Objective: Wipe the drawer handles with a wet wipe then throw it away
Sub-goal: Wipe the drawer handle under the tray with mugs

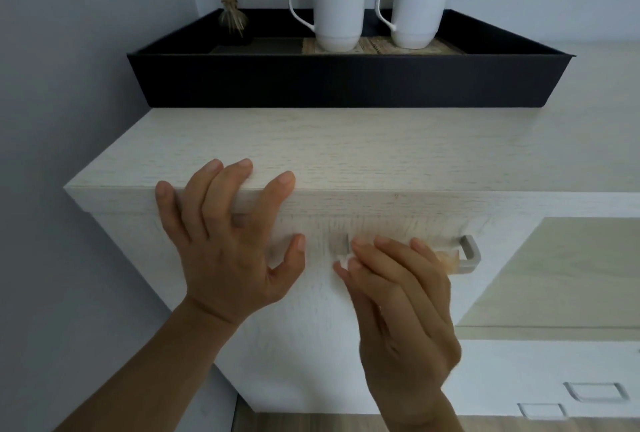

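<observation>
right hand (398, 296) pinches wet wipe (344, 260) | at drawer handle (469, 254) left end

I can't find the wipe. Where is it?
Head view, just right of centre: the wipe peeks out under the right hand, at the left end of the handle.

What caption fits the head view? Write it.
Right hand holds wet wipe on the drawer handle; left hand rests on the cabinet top.

Right hand (401, 296) pinches wet wipe (344, 261) on handle (469, 255).
</observation>
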